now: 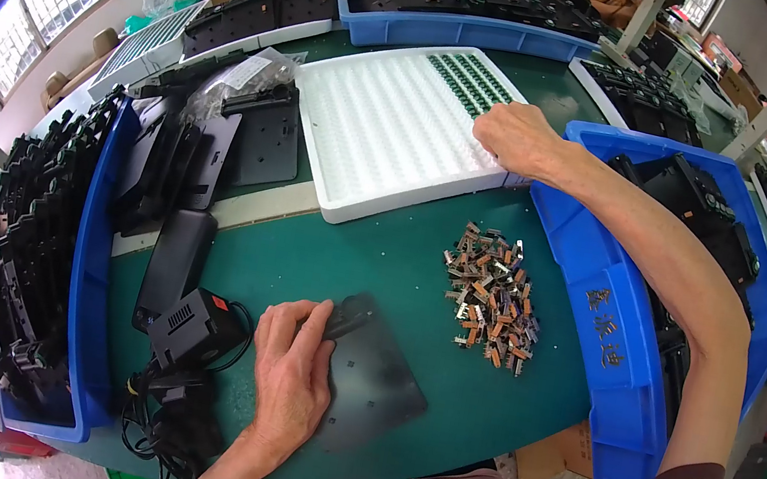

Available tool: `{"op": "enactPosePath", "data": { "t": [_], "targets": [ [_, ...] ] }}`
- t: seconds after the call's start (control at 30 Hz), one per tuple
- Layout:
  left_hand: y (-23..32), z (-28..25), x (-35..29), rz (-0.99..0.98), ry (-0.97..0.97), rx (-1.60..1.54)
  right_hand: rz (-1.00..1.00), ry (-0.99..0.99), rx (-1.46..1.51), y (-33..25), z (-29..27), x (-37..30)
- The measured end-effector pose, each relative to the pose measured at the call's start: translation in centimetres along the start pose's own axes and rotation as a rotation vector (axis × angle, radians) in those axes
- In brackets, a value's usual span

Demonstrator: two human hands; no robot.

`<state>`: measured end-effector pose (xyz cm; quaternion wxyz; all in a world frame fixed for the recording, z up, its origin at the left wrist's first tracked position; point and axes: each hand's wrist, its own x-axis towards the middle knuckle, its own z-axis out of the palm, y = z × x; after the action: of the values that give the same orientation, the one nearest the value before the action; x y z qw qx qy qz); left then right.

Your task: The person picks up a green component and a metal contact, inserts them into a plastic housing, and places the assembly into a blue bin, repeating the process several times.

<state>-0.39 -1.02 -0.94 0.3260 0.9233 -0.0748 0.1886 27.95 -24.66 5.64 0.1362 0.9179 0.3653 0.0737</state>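
Observation:
My left hand (pixel 291 366) grips the left edge of a black plastic panel (pixel 381 376) lying on the green table near me, its fingers bent close together. My right hand (pixel 517 140) is stretched out over the right side of a white foam tray (pixel 344 203). Its fingers are closed in a pinch by the small green circuit boards (pixel 472 77) standing in rows there; whatever they hold is hidden. Between my hands and to the right lies a loose pile of small metal-and-brown switch-like parts (pixel 493 299).
Blue bins of black plastic parts stand at the left (pixel 91 292), the right (pixel 609 318) and the far side (pixel 458 34). A black boxy device (pixel 192 324) with cables lies left of my left hand. Black panels (pixel 268 139) and a clear plastic bag (pixel 243 79) lie beyond it.

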Motion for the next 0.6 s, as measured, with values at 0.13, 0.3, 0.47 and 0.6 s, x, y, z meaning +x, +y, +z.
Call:
{"op": "enactPosePath", "data": {
  "t": [0.13, 0.3, 0.47, 0.6],
  "targets": [
    [0.3, 0.6, 0.3, 0.042, 0.018, -0.005, -0.186, 0.021, -0.039, 1.8, 0.6, -0.8],
    [-0.1, 0.0, -0.7, 0.018, 0.01, 0.077, -0.153, -0.097, 0.047, 0.2, -0.3, 0.5],
    [0.4, 0.2, -0.7, 0.042, -0.016, 0.066, -0.205, -0.17, 0.117, 1.8, 0.7, 1.7],
    [0.1, 0.2, -0.8, 0.032, -0.021, 0.085, -0.139, -0.288, 0.211, 1.9, 0.1, 2.1]
  ]
}}
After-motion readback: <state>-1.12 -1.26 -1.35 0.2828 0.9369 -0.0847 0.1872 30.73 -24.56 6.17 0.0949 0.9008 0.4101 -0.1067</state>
